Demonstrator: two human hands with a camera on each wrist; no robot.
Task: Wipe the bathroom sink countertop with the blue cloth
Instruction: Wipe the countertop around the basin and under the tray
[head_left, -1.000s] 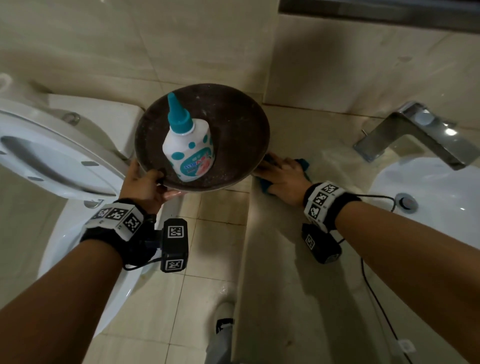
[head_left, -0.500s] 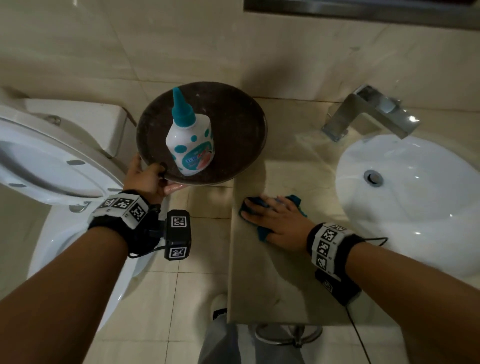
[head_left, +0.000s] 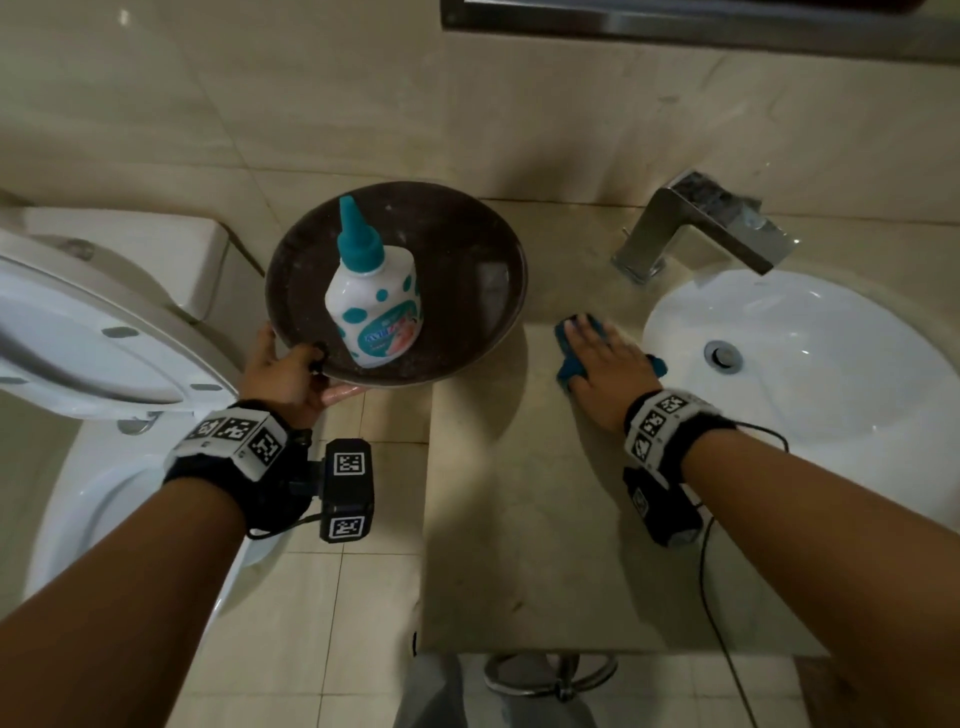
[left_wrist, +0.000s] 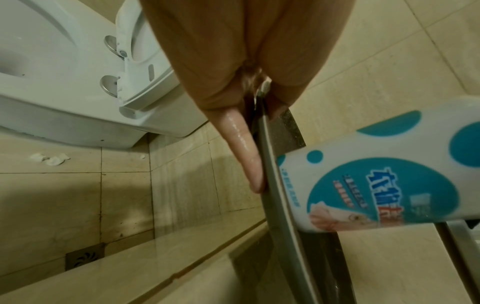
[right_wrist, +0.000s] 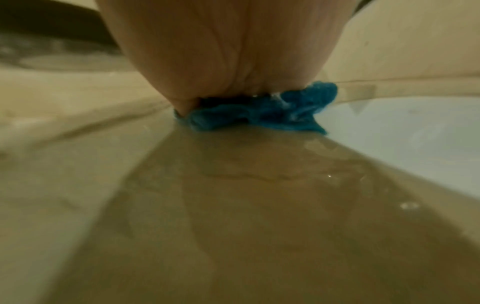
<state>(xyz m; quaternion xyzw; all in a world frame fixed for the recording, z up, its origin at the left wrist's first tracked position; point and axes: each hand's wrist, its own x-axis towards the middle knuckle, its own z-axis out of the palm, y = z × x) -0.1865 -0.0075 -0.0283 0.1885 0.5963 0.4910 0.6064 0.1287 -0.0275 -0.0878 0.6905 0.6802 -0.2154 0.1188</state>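
Note:
My right hand (head_left: 597, 358) lies flat with straight fingers on the blue cloth (head_left: 569, 371), pressing it onto the beige countertop (head_left: 509, 519) just left of the white sink basin (head_left: 810, 374). In the right wrist view the crumpled blue cloth (right_wrist: 270, 113) shows under my palm on the wet counter. My left hand (head_left: 288, 371) grips the rim of a dark round tray (head_left: 467, 275), held up off the counter's left end. A white bottle with teal cap (head_left: 371, 301) lies on the tray. In the left wrist view my fingers (left_wrist: 246, 154) pinch the tray rim (left_wrist: 280, 197) beside the bottle (left_wrist: 389, 174).
A chrome faucet (head_left: 701, 228) stands behind the basin. A white toilet (head_left: 104, 338) with raised lid is on the left, tiled floor (head_left: 332, 623) between it and the counter. A floor drain (left_wrist: 84, 258) and paper scraps (left_wrist: 49, 159) lie on the floor. A metal ring (head_left: 550, 675) hangs under the counter front.
My right hand has slid the cloth across the counter, from the left edge toward the basin and farther back. The left hand keeps the tray and bottle held up.

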